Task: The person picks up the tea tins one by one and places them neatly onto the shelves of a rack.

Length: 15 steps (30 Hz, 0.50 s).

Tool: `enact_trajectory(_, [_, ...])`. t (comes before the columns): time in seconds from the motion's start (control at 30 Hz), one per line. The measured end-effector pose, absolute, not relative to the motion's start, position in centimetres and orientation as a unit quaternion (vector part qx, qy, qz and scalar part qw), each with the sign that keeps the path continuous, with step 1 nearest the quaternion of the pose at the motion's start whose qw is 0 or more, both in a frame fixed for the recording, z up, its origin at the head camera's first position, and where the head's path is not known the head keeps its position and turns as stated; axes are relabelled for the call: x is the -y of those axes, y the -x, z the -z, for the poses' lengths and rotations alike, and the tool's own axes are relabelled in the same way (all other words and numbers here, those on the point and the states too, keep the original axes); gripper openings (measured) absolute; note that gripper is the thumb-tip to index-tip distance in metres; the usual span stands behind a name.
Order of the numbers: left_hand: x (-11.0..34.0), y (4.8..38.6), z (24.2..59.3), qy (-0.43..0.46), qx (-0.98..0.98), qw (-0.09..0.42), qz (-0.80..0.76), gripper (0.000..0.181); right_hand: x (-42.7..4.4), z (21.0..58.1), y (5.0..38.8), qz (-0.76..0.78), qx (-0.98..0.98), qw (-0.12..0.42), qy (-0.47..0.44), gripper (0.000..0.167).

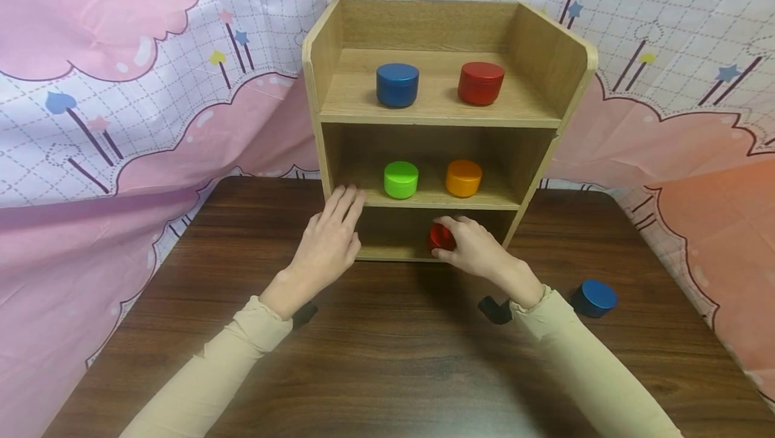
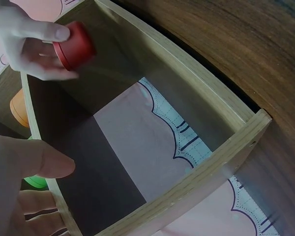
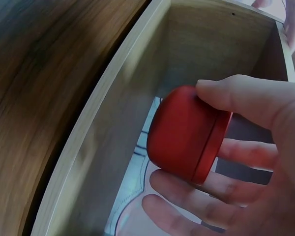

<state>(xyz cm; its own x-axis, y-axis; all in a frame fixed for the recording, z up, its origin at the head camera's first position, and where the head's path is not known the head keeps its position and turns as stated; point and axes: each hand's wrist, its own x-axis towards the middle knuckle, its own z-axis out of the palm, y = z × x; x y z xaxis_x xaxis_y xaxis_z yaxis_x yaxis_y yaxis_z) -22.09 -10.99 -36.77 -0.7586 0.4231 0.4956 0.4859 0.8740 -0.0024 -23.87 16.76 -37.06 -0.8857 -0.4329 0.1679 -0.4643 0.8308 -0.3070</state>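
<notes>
A small red round tin (image 3: pixel 187 132) is in my right hand (image 1: pixel 475 247), gripped between thumb and fingers at the opening of the wooden shelf's bottom compartment. In the left wrist view the red tin (image 2: pixel 74 45) appears at the upper left, tilted on its side relative to that camera. My left hand (image 1: pixel 329 236) rests with fingers extended at the left front of the shelf (image 1: pixel 436 120), by the middle board. On that board stand a green tin (image 1: pixel 401 180) and an orange tin (image 1: pixel 463 179).
The shelf's top level holds a blue tin (image 1: pixel 397 85) and a red tin (image 1: pixel 481 83). Another blue tin (image 1: pixel 595 299) stands on the dark wooden table (image 1: pixel 387 371), right of my right forearm. A patterned cloth (image 1: pixel 181 88) hangs behind the shelf.
</notes>
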Motion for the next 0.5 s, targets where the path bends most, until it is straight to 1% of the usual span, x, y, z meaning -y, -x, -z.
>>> enact_trajectory(0.5, [11.0, 22.3, 36.9, 0.245, 0.933, 0.255, 0.065, 0.066, -11.9, 38.6, 26.1, -0.176, 0.950, 0.036, -0.256, 0.058])
